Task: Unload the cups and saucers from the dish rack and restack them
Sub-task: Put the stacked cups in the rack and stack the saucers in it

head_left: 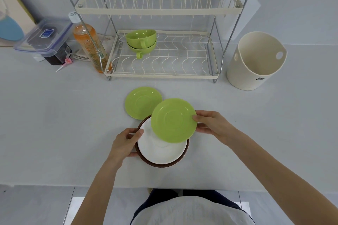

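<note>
My right hand [212,126] grips the right rim of a green saucer [172,119] and holds it tilted above a white saucer [161,151]. That white saucer rests inside a brown saucer [161,165], whose left edge my left hand [126,142] holds. A second green saucer [141,102] lies flat on the table just behind them. Two green cups [141,39] sit nested on the lower shelf of the wire dish rack [161,75], towards its left side. The rack's upper shelf holds nothing.
A cream bucket [256,64] stands right of the rack. Left of the rack are an orange drink bottle [89,42], a lidded plastic container [45,36] and a lollipop [65,65]. The table's front edge [54,185] runs close to my body.
</note>
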### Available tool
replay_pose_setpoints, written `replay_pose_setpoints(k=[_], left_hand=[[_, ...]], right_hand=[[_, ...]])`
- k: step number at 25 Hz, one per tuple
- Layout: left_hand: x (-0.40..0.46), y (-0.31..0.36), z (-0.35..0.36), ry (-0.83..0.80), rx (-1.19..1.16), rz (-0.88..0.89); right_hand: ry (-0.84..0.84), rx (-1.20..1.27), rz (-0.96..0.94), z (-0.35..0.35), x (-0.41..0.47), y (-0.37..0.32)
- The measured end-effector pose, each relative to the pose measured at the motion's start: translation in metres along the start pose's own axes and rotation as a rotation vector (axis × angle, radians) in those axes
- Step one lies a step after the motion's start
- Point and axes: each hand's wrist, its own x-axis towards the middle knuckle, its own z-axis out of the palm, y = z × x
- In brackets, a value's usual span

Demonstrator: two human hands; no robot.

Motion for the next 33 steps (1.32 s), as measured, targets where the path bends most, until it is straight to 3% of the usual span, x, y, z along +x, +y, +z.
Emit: replay_pose_setpoints(k=[5,10,20,27,33], left_hand=[[0.001,-0.001,-0.001,-0.014,-0.006,0.001],[0.002,-0.002,-0.003,-0.038,0.014,0.013],[0.005,-0.003,-0.004,-0.078,0.018,0.016],[0.006,-0.003,-0.004,-0.072,0.023,0.010],[0.005,-0.002,-0.003,-0.062,0.034,-0.005]], right_hand=[[0.015,-0.207,-0.069,0.016,0.001,0.014],[0.050,-0.585,-0.251,0.023,-0.001,0.017],[0.057,-0.961,-0.304,0.035,0.001,0.022],[0.168,-0.821,-0.229,0.040,0.028,-0.010],[0.095,-0.512,-0.013,0.074,0.082,-0.037]])
